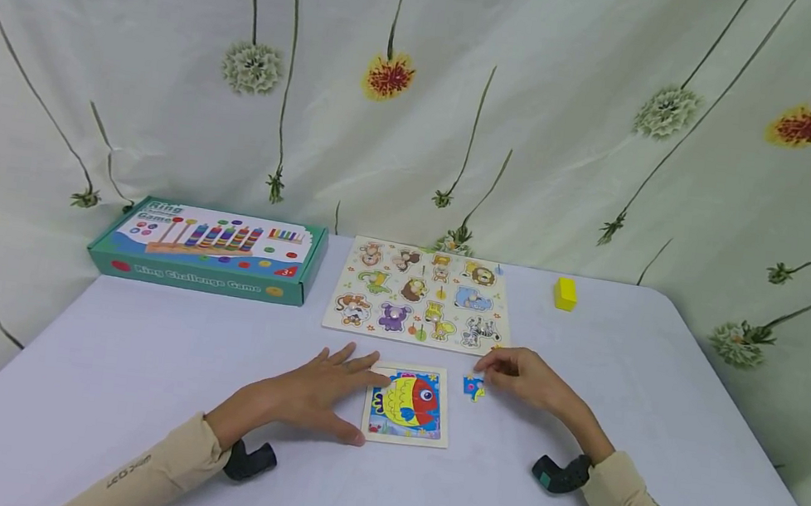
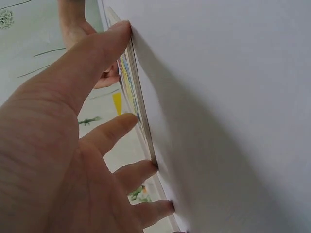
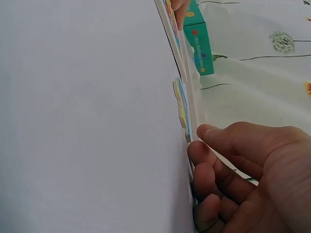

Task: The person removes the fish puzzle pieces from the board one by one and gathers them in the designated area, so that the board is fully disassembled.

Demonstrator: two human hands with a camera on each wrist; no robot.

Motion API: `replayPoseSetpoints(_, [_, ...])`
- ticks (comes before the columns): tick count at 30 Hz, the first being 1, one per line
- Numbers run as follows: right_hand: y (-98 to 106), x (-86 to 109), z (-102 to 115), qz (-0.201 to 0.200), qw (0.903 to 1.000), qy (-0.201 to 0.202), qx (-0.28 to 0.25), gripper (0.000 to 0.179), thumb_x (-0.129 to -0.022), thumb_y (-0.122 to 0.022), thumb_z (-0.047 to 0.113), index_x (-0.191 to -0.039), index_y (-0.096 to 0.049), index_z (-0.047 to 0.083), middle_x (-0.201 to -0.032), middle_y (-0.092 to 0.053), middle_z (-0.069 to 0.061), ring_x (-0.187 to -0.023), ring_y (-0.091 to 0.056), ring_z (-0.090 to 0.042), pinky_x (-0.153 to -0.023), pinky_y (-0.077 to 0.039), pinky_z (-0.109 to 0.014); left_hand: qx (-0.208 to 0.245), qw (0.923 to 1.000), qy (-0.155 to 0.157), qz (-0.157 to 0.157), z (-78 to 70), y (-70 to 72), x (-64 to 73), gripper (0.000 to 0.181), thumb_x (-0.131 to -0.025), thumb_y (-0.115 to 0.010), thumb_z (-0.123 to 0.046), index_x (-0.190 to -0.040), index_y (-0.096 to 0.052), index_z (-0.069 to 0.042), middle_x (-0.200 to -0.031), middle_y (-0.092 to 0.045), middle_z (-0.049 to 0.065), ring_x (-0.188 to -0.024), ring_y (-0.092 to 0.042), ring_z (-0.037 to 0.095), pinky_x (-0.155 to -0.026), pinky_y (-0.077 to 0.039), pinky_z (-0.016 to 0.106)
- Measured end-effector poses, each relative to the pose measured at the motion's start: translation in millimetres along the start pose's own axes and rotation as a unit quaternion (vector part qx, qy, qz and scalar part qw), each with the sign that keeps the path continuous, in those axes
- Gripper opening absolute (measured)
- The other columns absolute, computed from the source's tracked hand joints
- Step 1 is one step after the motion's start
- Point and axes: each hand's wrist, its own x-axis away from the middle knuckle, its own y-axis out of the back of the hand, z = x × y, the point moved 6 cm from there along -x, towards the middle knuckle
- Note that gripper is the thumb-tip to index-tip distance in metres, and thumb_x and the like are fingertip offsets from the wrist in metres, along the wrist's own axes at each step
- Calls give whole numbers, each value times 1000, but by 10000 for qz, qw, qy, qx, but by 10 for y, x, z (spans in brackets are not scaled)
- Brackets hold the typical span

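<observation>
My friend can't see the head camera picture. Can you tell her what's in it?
A person's left hand touches a square fish puzzle, while the right hand is at a separate blue and yellow puzzle piece. Farther back on the white table: a green Ring Challenge Game box, a cartoon animal board and a yellow block.

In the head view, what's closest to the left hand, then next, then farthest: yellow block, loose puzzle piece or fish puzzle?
1. Fish puzzle, touching the left hand.
2. Loose puzzle piece, right of the fish puzzle.
3. Yellow block, back right side.

play area: fish puzzle [image 1: 412,404], boxed game [image 1: 206,254]
</observation>
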Motion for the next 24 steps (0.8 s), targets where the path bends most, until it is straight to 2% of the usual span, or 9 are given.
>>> replayPoseSetpoints(9, [-2, -11, 17, 8, 10000, 33, -30, 15, -93, -59, 8, -105, -69, 6, -90, -61, -4, -83, -51, -19, -67, -44, -19, -216, 9997, -94, 36, -19, -5, 3, 73, -77, -75, -50, -142, -46, -33, -160, -18, 3, -146, -4, 40, -114, -6, 64])
replayPoseSetpoints(13, [-7, -35, 101, -73, 9999, 60, 83, 15, -93, -60, 10, -105, -69, 7, -87, -59, -2, -80, -51, -18, -65, -43, -19, -221, 9996, -140, 48, -28, -2, 9, 71, -78, -75, -47, -142, -47, -34, -160, -19, 4, -146, -4, 41, -113, -6, 65])
replayPoseSetpoints(19, [-92, -115, 347, -114, 9983, 518, 238, 14, -93, -62, 11, -105, -69, 8, -82, -57, 1, -76, -51, -17, -64, -44, -21, -246, 9996, -152, 78, -34, -10, -5, 70, -78, -75, -47, -141, -47, -35, -160, -19, 5, -145, -4, 43, -112, -7, 66])
replayPoseSetpoints(24, [-249, -200, 536, 94, 9961, 828, 283, 18, -91, -64, 10, -108, -68, 8, -91, -63, 1, -85, -54, -16, -73, -50, -25, -216, 9996, -91, 137, -31, -9, -8, 69, -78, -74, -47, -141, -47, -36, -160, -19, 4, -146, -3, 42, -113, -6, 66])
